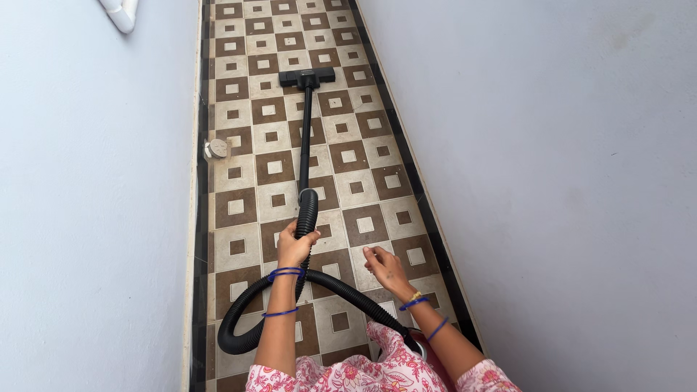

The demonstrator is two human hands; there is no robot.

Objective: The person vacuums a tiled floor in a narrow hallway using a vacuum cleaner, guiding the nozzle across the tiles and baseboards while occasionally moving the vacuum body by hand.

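Black vacuum wand (306, 131), one, runs up the tiled floor (363, 167) to one floor head (307, 77). One ribbed hose (250, 319) loops behind your arms. Two pale walls box the strip; small round drain fitting (216, 149) sits at the left edge. Your left hand (295, 247): grip closed around the hose's handle end. Right hand (383, 266): fingers loosely curled, holding nothing, hovering over tile.

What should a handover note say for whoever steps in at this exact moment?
Left hand: fingers closed round the vacuum hose grip, below the black wand.
Right hand: free, fingers loosely curled above the tiled floor, holding nothing.
Floor head sits flat on the tiles at the corridor's far end; the hose loops back behind the left arm.
Done or left: no dirt is visible, so coverage cannot be judged.
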